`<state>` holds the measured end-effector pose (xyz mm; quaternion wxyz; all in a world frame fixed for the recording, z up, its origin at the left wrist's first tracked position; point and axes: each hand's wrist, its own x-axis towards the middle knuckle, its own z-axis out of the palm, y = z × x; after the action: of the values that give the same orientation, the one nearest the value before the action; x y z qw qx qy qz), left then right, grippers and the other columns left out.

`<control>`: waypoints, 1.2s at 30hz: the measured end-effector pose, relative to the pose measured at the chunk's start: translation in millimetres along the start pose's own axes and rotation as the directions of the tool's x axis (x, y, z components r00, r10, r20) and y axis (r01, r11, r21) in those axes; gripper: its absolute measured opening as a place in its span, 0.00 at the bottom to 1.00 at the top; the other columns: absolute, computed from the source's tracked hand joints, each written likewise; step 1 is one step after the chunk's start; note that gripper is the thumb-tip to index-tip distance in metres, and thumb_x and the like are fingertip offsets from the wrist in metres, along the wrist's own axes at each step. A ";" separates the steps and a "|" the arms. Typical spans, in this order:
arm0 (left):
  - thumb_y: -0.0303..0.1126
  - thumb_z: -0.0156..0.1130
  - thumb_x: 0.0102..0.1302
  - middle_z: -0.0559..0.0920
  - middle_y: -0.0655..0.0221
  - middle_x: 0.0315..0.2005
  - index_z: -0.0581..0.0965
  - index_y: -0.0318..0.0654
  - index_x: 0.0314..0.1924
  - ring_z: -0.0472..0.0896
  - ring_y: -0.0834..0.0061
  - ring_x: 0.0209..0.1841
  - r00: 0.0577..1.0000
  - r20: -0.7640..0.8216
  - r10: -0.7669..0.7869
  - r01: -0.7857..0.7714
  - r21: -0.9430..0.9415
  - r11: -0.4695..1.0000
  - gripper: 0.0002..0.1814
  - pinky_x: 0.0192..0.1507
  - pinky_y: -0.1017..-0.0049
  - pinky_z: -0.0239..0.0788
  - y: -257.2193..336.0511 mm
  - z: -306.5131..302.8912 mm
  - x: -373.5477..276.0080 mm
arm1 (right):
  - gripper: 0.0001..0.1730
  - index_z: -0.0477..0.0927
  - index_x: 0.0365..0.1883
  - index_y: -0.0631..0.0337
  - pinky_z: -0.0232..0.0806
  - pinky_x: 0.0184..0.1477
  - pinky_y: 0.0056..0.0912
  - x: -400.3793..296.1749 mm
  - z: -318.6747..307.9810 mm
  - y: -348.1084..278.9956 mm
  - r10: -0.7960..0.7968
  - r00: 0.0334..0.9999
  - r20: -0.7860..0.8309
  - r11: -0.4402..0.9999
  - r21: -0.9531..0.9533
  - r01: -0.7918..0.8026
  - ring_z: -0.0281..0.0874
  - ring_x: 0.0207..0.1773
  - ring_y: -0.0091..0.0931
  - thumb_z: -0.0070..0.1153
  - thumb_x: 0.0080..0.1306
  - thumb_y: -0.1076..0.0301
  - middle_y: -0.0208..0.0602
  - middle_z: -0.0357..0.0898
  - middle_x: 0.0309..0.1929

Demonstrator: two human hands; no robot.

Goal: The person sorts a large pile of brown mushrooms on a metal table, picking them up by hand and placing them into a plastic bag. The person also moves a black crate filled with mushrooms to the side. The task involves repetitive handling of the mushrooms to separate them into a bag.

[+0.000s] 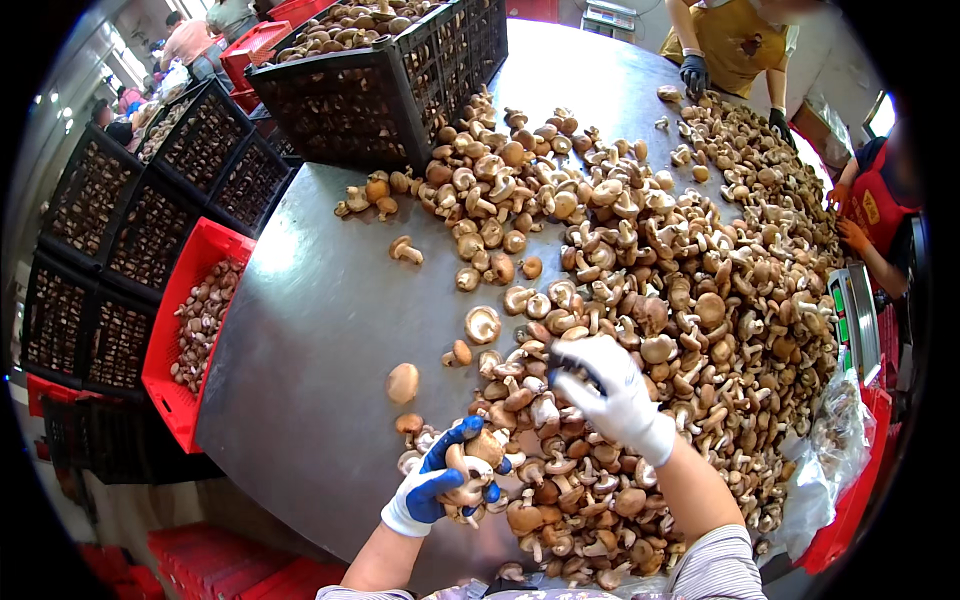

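My left hand (454, 480), in a white glove with a blue coated palm, is closed around several brown shiitake mushrooms (469, 480) near the front of the metal table. My right hand (607, 390), in a matching glove, hovers over the large shiitake pile (720, 300) to the right. Its fingers are curled and slightly blurred, and what lies between them is hidden. Left of the pile, a loose mushroom cap (403, 382) and an upturned mushroom (482, 325) rest on the bare metal tabletop (322, 360).
A black plastic crate (337, 120) full of mushrooms stands on the table's far left. Beside the table are a red crate (165, 375) of mushrooms and stacked black crates (150, 232). Across, a person in dark gloves (694, 73) and another in orange gloves (851, 234) touch the pile. A plastic bag (814, 472) lies right.
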<state>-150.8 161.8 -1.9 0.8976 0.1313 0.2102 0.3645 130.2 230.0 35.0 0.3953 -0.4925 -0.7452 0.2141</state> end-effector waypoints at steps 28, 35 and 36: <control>0.34 0.68 0.61 0.80 0.44 0.48 0.68 0.40 0.69 0.82 0.45 0.40 0.926 0.375 0.035 0.035 -0.177 0.984 0.36 0.38 0.54 0.75 -12.7 3.3 3.3 | 0.25 0.78 0.58 0.58 0.68 0.58 0.42 -13.4 -5.8 27.6 -0.011 0.999 -0.044 0.943 -0.332 -0.004 0.79 0.53 0.40 0.63 0.63 0.63 0.44 0.81 0.52; 0.40 0.69 0.58 0.80 0.44 0.44 0.72 0.37 0.64 0.82 0.47 0.38 0.920 0.388 0.058 0.024 -0.204 0.979 0.34 0.35 0.56 0.74 -26.0 5.5 13.3 | 0.41 0.69 0.70 0.52 0.34 0.76 0.64 -1.2 5.4 85.6 0.289 0.957 0.023 0.642 -0.746 -0.176 0.52 0.76 0.53 0.50 0.66 0.36 0.58 0.59 0.72; 0.41 0.69 0.58 0.80 0.44 0.43 0.72 0.37 0.64 0.82 0.47 0.38 0.923 0.378 0.074 0.004 -0.202 0.979 0.35 0.36 0.56 0.74 -26.2 4.3 12.9 | 0.39 0.69 0.70 0.51 0.33 0.77 0.63 4.1 12.5 68.4 0.344 0.934 0.094 0.702 -0.686 -0.190 0.48 0.76 0.57 0.48 0.68 0.37 0.59 0.56 0.74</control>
<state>-124.7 152.3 -12.0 0.9233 0.1136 -0.0093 0.3669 158.0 263.5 -19.4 0.0744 -0.6778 -0.7303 0.0409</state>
